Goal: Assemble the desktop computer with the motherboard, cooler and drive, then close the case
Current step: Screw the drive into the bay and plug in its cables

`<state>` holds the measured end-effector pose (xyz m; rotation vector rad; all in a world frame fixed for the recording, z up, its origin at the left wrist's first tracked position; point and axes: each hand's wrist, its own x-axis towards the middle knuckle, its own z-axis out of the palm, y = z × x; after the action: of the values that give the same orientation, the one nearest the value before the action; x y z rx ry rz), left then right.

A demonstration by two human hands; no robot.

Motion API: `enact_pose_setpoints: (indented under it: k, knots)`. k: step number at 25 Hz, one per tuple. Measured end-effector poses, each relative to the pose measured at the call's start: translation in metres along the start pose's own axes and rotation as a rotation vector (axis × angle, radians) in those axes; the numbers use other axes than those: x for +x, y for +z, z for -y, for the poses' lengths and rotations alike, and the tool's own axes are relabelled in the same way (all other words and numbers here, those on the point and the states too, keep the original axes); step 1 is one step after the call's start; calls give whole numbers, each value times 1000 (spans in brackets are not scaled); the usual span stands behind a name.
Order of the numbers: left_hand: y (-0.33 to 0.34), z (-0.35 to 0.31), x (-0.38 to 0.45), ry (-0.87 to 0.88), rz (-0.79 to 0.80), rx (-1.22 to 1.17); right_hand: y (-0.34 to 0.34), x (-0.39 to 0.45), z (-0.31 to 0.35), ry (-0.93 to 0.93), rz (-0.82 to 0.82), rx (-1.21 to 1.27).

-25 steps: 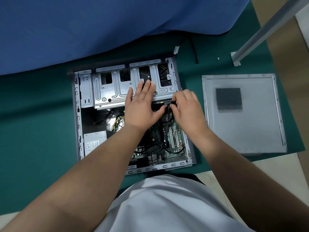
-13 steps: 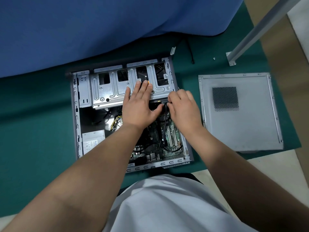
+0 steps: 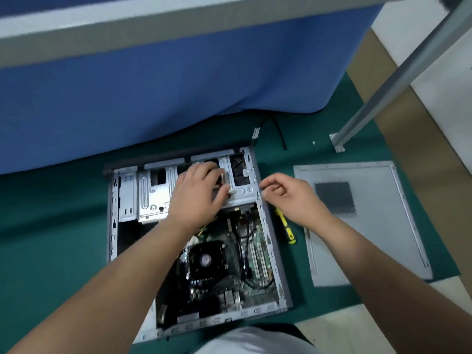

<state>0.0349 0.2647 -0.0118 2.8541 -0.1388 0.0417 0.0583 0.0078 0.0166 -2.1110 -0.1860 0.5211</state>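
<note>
Open case (image 3: 274, 241) lies on green mat (image 3: 51, 238), motherboard (image 3: 258, 241) inside; left hand (image 3: 198, 198) rests on drive cage (image 3: 150, 192), fingers bent; right hand (image 3: 288, 198) loosely curled, empty, beside case; no legible writing.

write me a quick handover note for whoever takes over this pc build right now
Left hand: fingers spread on the drive cage, pressing it.
Right hand: loosely curled, holding nothing, above the case's right edge.
Done: motherboard and cooler sit in the open case.
Left: finish the drive cage, then fit the side panel, which lies on the mat to the right. Yellow screwdriver lies between case and panel.
</note>
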Motion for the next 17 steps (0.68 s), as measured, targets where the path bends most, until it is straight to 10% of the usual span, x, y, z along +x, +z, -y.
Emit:
enact_pose_setpoints:
  k: [17]
  knots:
    - [46,17,49,-156,-111,129,-28,213,-93,527,-233,-474]
